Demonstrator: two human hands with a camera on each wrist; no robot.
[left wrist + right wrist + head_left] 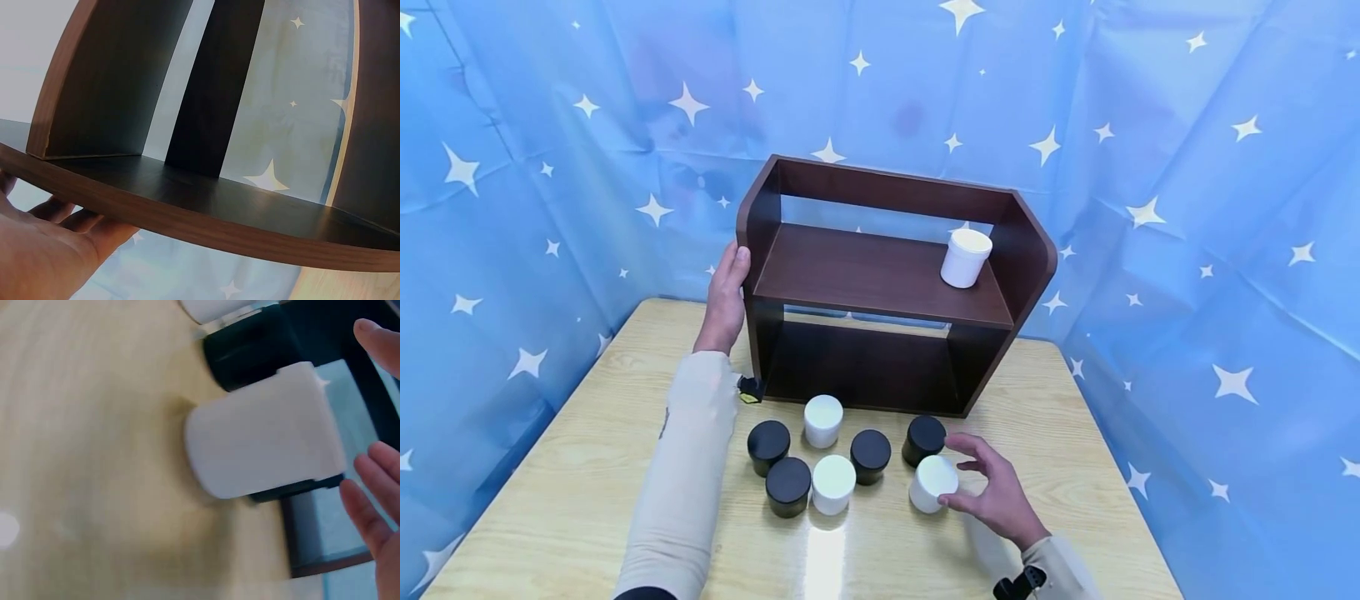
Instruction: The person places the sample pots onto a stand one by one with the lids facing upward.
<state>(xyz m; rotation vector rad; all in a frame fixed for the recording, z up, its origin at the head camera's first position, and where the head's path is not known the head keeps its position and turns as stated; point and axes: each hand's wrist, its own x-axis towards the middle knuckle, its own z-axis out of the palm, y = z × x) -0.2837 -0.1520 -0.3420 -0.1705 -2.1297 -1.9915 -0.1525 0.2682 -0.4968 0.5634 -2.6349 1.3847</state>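
Observation:
My left hand (725,304) rests against the outer left side of a dark brown two-tier shelf (880,267). In the left wrist view its fingers (81,219) lie along the outside of the side panel. My right hand (996,492) is spread beside a white lidded jar (932,485) on the table, thumb close to its lid. The right wrist view has this white jar (262,434) upright, with the fingers apart from it. Just behind it stands a black jar (923,440). Another white jar (966,260) sits at the right end of the upper shelf.
Left of the right hand, two white jars (833,485) and several black jars (870,458) stand in a loose group before the shelf. The wooden table (572,467) bears everything. A blue star-patterned curtain (880,92) hangs behind and at both sides.

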